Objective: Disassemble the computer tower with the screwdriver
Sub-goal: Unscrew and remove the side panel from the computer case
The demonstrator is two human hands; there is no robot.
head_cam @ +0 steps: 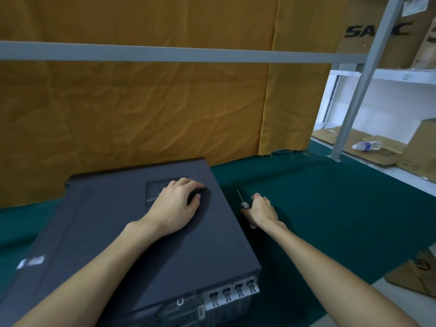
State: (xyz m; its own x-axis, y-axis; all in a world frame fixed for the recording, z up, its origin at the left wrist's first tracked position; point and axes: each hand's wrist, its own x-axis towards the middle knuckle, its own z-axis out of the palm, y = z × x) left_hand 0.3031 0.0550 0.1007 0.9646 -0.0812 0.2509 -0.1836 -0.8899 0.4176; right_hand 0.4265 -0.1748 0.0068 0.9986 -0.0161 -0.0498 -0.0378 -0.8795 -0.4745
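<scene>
A dark grey computer tower [113, 232] lies on its side on the green table cloth, its rear panel with metal slot covers [232, 295] facing me. My left hand [175, 206] rests flat on the side panel beside a mesh vent [154, 188], fingers curled over a recessed grip. Just right of the case, my right hand [262, 210] is closed around the handle of a screwdriver [241, 200]. The thin shaft points away from me, low over the cloth.
An orange cloth hangs behind the table, crossed by a grey metal bar [165, 54]. A slanted grey shelf post [363, 79] stands at right. Cardboard boxes [420, 147] and a plastic bottle [366, 145] lie on the shelf. Green cloth [330, 208] stretches right of the case.
</scene>
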